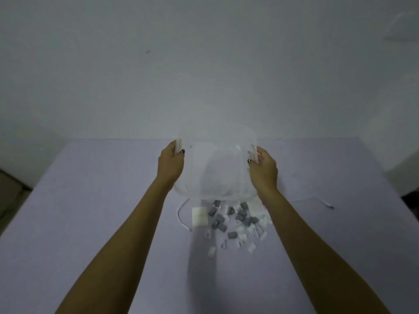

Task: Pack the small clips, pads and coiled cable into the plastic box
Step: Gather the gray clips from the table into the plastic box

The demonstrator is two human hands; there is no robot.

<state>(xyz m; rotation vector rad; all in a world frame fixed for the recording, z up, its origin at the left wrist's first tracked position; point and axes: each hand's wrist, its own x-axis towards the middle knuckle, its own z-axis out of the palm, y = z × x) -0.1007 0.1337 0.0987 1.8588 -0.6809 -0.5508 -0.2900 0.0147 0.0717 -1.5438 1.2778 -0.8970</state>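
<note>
I hold a clear plastic box (216, 168) up over the table, tilted toward me. My left hand (170, 165) grips its left rim and my right hand (264, 169) grips its right rim. Below the box lies a pile of small grey clips (240, 217) and white clips (251, 230). A square white pad (200, 215) lies at the pile's left. A thin white cable (181, 217) curves around the left of the pile, and its other end (326, 203) trails off to the right. The box looks blurred.
The lavender table (90, 223) runs to a back edge at a pale wall (204, 64). Dark floor shows past the table's left and right edges.
</note>
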